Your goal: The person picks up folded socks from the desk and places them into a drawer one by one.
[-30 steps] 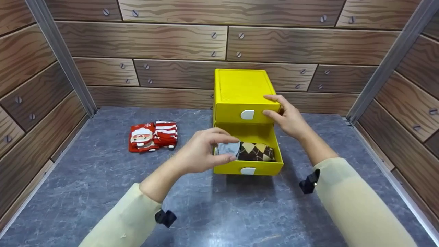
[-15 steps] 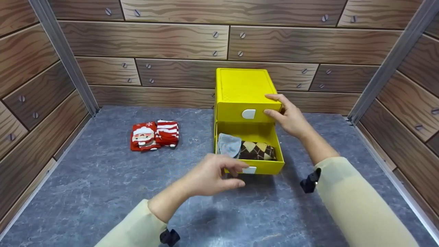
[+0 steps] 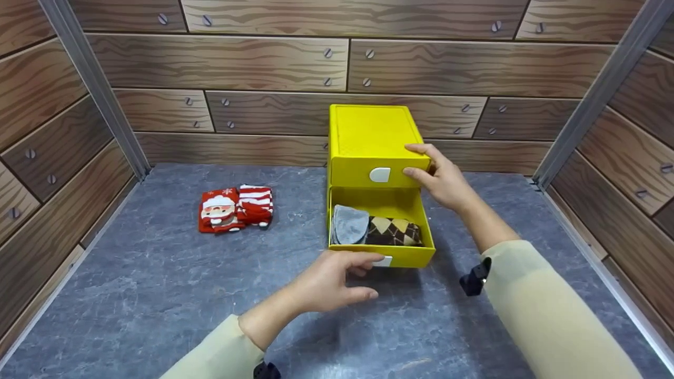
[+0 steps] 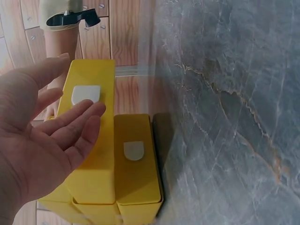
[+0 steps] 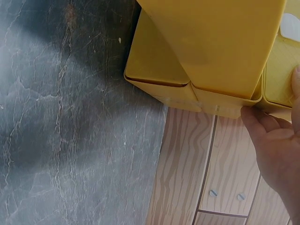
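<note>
Moved: your left hand [image 3: 327, 282], back from the gray sock [image 3: 351, 225], fingers loose | your right hand [image 3: 446, 181] grips yellow cabinet [image 3: 376, 131] | pulled-out drawer [image 3: 410, 258] just beyond left hand, contact unclear | brace right; square push looks best

No text, label, brand, number or sign can be read on the cabinet [image 3: 358, 176] or around it.

A grey, marbled tabletop [image 3: 131, 305] spreads beneath everything, and a brownish vein [image 4: 255, 119] runs across it in the left wrist view. Behind stands a back wall [image 3: 221, 63] patterned as wooden planks with slotted screw heads [image 3: 370, 53]. The left wall [image 3: 31, 79] and right wall [image 3: 632, 158] match it. Grey metal posts [image 3: 98, 87] line both rear corners.
</note>
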Demonstrator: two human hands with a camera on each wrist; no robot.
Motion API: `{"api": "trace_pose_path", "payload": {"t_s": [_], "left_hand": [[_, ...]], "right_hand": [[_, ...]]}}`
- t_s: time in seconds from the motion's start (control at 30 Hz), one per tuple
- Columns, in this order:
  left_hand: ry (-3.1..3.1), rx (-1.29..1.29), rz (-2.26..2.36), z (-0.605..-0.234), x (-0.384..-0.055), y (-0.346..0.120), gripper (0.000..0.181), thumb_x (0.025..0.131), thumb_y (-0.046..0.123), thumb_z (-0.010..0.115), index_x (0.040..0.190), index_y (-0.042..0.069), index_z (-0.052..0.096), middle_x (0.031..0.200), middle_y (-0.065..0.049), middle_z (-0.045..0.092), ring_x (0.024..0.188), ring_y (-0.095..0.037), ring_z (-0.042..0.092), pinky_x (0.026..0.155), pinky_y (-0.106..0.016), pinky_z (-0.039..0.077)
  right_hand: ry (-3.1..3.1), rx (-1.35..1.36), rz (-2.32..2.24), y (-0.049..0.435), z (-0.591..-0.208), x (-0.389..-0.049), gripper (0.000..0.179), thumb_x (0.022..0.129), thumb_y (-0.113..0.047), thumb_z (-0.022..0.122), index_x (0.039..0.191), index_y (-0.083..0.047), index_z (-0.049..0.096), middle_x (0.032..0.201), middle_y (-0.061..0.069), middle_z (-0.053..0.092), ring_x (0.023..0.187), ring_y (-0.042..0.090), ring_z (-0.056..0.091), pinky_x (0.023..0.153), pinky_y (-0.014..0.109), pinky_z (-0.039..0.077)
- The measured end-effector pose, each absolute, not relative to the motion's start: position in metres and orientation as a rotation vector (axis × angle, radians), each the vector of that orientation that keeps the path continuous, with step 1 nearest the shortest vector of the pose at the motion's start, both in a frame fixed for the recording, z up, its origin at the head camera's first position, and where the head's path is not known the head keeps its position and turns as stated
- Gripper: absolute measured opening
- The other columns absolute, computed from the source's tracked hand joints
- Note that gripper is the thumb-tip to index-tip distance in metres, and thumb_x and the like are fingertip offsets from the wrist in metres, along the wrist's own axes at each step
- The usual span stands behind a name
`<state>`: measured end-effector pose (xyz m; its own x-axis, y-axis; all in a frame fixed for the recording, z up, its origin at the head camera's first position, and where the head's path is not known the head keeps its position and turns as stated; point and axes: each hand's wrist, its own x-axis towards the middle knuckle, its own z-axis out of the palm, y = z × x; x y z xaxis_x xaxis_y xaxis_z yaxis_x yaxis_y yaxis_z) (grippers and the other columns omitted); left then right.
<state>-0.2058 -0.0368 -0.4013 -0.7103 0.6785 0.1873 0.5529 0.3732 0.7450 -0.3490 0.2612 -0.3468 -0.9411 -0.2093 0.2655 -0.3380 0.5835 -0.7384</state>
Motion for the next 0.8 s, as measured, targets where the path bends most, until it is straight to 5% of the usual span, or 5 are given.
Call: {"api": "trace_pose_path", "payload": {"t_s": [0.53,0.8], "left_hand": [[2.56,0.997,1.387,-0.413,-0.21,-0.021,0.047,0.094,0.017,0.083,0.14,0.015,0.07,0.127,-0.007,0.074,0.105,-0.013,0.072,0.096,-0.037,0.059],[2.669,0.94,1.555,-0.417,-0.211,-0.008,0.027,0.096,0.003,0.077,0.122,0.011,0.081,0.11,-0.002,0.08,0.089,-0.006,0.073,0.081,-0.025,0.059]], "right_hand": [[-2.642,0.47,1.307,0.26,-0.347,-0.349,0.054,0.107,-0.038,0.065,0.158,-0.027,0.049,0.127,0.019,0.061,0.104,0.028,0.06,0.086,0.036,0.051],[-2.64,0.467,1.295,0.261,-0.348,-0.349,0.054,0.107,-0.038,0.066,0.157,-0.027,0.049,0.126,0.019,0.062,0.105,0.028,0.061,0.087,0.035,0.051]]}}
